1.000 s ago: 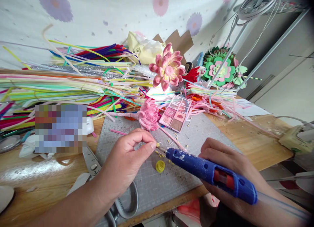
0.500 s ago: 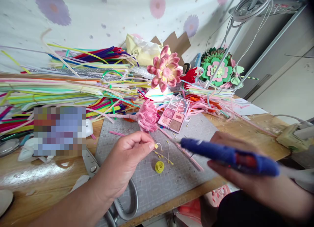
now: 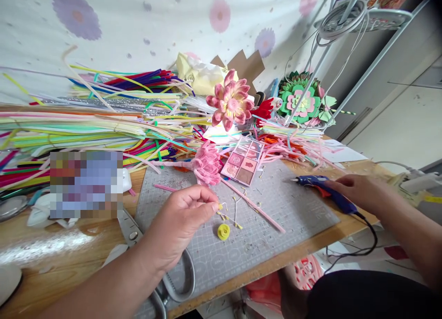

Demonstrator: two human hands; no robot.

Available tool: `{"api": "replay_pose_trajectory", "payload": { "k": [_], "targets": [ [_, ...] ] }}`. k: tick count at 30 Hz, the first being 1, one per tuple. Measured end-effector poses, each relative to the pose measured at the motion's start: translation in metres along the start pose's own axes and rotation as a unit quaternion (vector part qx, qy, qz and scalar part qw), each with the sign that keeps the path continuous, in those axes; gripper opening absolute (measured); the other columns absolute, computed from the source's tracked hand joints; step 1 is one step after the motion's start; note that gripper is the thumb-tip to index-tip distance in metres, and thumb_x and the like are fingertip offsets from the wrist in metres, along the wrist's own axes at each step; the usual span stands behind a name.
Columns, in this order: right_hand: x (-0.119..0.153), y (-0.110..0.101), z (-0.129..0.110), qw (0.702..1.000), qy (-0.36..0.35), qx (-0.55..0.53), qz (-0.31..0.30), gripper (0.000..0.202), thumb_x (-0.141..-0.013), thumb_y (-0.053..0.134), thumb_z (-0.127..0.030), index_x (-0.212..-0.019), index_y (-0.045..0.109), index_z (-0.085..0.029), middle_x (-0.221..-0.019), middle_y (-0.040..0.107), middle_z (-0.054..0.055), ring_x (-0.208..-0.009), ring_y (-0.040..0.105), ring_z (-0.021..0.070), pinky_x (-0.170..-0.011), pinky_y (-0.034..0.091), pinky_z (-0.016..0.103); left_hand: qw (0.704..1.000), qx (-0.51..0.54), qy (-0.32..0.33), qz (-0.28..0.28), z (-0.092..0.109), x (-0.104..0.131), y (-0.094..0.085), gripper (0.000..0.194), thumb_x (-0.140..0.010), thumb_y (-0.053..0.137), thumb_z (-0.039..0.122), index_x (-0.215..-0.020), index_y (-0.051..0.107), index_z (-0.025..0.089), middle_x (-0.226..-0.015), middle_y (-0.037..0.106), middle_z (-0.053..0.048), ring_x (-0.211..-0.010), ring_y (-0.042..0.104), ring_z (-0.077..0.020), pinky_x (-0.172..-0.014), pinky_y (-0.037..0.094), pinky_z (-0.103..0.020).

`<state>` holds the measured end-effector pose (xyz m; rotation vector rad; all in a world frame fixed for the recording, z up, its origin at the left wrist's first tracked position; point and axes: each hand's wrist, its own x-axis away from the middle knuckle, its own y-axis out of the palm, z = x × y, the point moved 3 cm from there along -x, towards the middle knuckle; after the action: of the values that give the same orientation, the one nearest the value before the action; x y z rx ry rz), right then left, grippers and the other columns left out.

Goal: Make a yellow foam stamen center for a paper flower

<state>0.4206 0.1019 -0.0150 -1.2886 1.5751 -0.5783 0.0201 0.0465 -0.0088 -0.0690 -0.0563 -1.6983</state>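
My left hand [image 3: 193, 215] is pinched over the grey cutting mat [image 3: 207, 282], closed on a small yellow piece [image 3: 220, 207] at its fingertips. Just below it lies a yellow coil [image 3: 223, 232], beside thin stamens with yellow tips [image 3: 236, 217]. My right hand [image 3: 354, 190] is at the mat's right edge, its fingers around the rear of a blue glue gun [image 3: 340, 200] whose nozzle points left. A pink fuzzy flower [image 3: 206, 165] lies behind my left hand, and a pink stem [image 3: 265, 213] crosses the mat.
Bundles of colourful pipe cleaners [image 3: 86, 125] fill the back left. A makeup palette [image 3: 243, 162] lies on the mat, with a pink-yellow flower [image 3: 230, 100] behind. Large scissors [image 3: 181, 277] are by my left forearm. The glue gun's cord [image 3: 375, 240] hangs over the table edge.
My right hand has moved right with the glue gun, away from my left hand and down to the mat's right edge. My left hand has stayed nearly still.
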Motion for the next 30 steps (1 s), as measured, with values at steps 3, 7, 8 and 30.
{"api": "replay_pose_trajectory", "payload": {
  "k": [3,7,8,30],
  "targets": [
    [0.002,-0.013,-0.039,0.986,0.036,0.154,0.061,0.025,-0.078,0.062,-0.045,-0.081,0.069,-0.021,-0.085,0.070,0.014,-0.070,0.065,0.0308,-0.055,0.046,0.041,1.000,-0.011,0.004,-0.010,0.000,0.000,0.002,0.003,-0.072,0.060,0.020,-0.070,0.061,0.020,-0.072,0.055,0.002,-0.070,0.046,-0.0143,-0.061,0.033,-0.026],
    [0.018,0.011,-0.137,0.988,-0.104,-0.113,-0.021,0.019,-0.085,0.058,-0.036,-0.094,0.067,-0.022,-0.100,0.066,0.009,-0.093,0.063,0.0237,-0.082,0.050,0.037,0.999,-0.048,0.015,-0.020,0.001,-0.001,0.003,0.005,-0.073,0.060,0.020,-0.068,0.060,0.019,-0.073,0.055,0.002,-0.073,0.047,-0.0145,-0.068,0.035,-0.028],
    [0.023,0.022,-0.160,0.974,-0.136,-0.162,-0.086,0.019,-0.087,0.057,-0.032,-0.098,0.066,-0.021,-0.102,0.065,0.009,-0.095,0.062,0.0216,-0.083,0.049,0.035,0.998,-0.055,0.017,-0.023,0.001,-0.001,0.004,0.005,-0.073,0.059,0.020,-0.068,0.059,0.019,-0.074,0.056,0.001,-0.075,0.048,-0.0149,-0.069,0.035,-0.028],
    [0.024,0.082,-0.237,0.901,-0.053,-0.343,-0.261,0.005,-0.076,0.059,-0.013,-0.078,0.063,-0.016,-0.071,0.067,0.000,-0.065,0.060,0.0116,-0.063,0.048,0.023,0.972,-0.218,0.091,-0.016,0.008,-0.003,0.003,0.009,-0.069,0.055,0.013,-0.065,0.052,0.020,-0.075,0.059,0.001,-0.076,0.055,-0.0174,-0.072,0.040,-0.030]
  ]
}}
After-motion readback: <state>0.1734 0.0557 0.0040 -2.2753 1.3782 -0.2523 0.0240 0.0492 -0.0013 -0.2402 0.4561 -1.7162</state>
